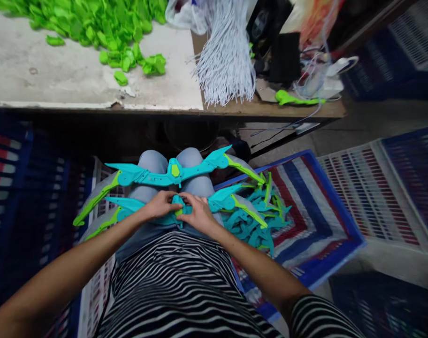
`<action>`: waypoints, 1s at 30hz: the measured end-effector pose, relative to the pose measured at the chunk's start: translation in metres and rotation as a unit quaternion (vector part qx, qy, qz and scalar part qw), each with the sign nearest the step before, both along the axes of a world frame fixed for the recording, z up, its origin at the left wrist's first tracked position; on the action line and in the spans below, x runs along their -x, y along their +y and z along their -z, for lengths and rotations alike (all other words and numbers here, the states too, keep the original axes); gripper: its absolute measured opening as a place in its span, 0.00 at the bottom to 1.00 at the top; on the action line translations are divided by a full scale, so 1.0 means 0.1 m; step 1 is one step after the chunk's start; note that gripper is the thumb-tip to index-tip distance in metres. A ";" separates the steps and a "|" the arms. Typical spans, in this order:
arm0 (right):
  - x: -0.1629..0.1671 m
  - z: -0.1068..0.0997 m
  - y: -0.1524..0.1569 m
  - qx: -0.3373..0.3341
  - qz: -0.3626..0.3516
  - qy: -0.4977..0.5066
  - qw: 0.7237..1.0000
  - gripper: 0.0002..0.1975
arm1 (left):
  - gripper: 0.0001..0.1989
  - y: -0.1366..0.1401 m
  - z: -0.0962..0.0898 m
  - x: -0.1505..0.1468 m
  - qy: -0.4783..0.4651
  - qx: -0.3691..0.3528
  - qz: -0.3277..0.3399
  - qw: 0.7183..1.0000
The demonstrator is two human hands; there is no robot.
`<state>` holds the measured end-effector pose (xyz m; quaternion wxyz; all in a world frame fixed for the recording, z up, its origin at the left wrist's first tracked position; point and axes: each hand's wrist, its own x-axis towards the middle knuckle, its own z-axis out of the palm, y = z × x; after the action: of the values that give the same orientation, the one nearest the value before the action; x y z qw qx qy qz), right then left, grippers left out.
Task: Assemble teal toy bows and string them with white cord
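Two turquoise toy bows with lime-green limb tips lie across my lap. The farther toy bow (196, 170) rests over my knees, a lime-green piece set in its middle. Nearer my waist is the second toy bow (219, 201). My left hand (162, 205) pinches the left side of this nearer bow's middle. From the other side, my right hand (196, 212) closes its fingers on the same middle part. Between the thumbs a lime-green piece (179, 212) shows at the bow's centre; the fingers cover part of it.
A worktable (20, 70) stands ahead, bearing a heap of lime-green plastic pieces (104, 28) and a bundle of white strings (226, 61). On my right, a striped lined crate (319, 206) holds more turquoise bows (242, 225). Plastic crates (20, 188) stand at the left.
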<state>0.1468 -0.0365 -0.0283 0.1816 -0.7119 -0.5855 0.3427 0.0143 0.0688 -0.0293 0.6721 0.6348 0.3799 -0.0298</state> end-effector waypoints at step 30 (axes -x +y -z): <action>-2.60 -1.09 1.83 -0.025 0.158 -0.292 0.943 0.14 | 0.24 0.45 0.05 -0.02 0.134 -0.546 0.046 0.826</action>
<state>0.4073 0.1461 0.0811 0.0724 -0.8593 -0.5012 0.0720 0.0158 0.1135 -0.0339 0.1563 0.9046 0.3909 0.0675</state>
